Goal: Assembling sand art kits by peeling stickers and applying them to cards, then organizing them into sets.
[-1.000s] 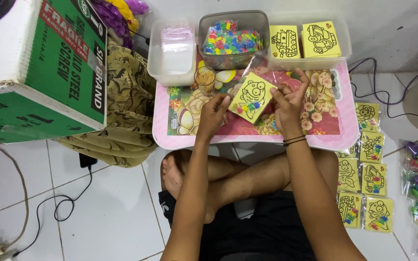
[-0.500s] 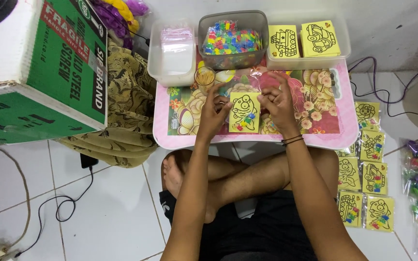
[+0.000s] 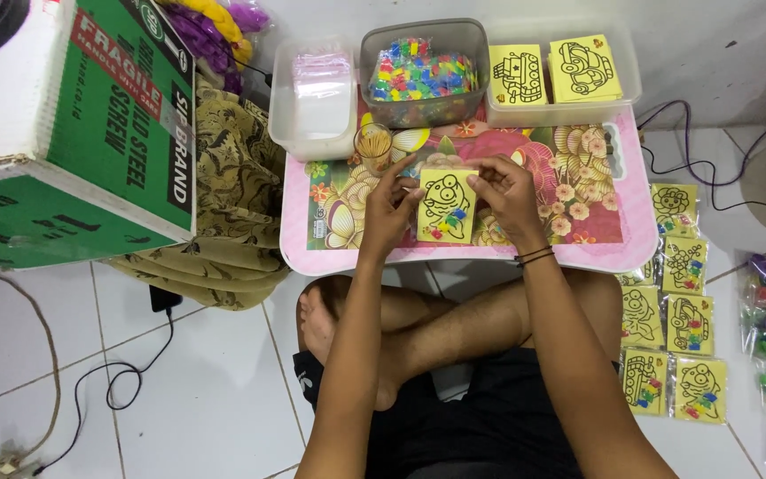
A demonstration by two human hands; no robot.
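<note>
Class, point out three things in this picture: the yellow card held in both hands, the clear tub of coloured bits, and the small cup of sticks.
yellow card [image 3: 444, 206], head view, on the drawn figure at its middle.
clear tub of coloured bits [image 3: 422, 75], head view, on the coloured bits inside.
small cup of sticks [image 3: 372, 146], head view, on its open top.

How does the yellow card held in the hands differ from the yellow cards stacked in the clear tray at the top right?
The held card shows a round one-eyed figure and has small coloured pieces over its lower part; the tray cards show vehicles and look bare. The held card is pinched between the left hand and right hand above the pink table; the tray cards lie stacked. Both are yellow with black line drawings.
</note>
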